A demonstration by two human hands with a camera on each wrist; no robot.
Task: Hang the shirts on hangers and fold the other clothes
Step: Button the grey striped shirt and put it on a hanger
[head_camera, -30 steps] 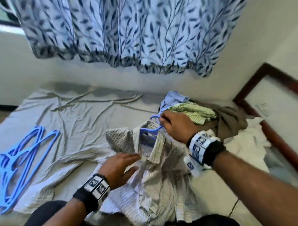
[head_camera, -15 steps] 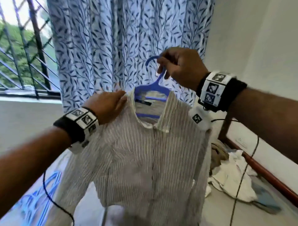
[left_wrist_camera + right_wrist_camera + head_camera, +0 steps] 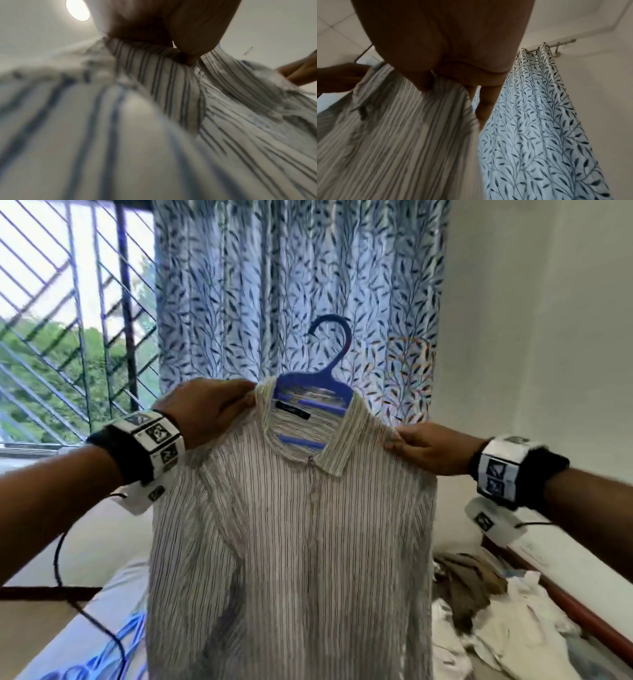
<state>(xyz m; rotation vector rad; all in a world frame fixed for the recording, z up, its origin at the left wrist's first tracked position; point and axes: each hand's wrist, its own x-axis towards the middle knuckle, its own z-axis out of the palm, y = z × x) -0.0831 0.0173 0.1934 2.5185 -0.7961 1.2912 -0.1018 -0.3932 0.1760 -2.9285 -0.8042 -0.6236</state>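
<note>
Striped shirt point(image 3: 291, 542) is sitting on its blue hanger point(image 3: 317, 392), both hands pinching its shoulders, left hand point(image 3: 209, 412) at ten o'clock, right hand point(image 3: 428, 450) at three, while crumpled clothes point(image 3: 496, 621) at five o'clock are waiting unfolded.

Striped shirt point(image 3: 291, 542) thin cloth; hanger point(image 3: 330, 371) smooth plastic.

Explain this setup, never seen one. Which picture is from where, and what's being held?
No robot here: a person works bare-handed, wearing one camera on the head and one on each wrist.

Head view: both hands hold up a striped shirt on a blue hanger. The left hand pinches one shoulder by the collar, the right hand the other. The hook is free. Behind is a curtain; below lie a clothes pile and spare hangers.

Left wrist view: blurred close-up of that grip on the fabric. Right wrist view: the right hand at the shirt's edge, curtain beyond.
</note>
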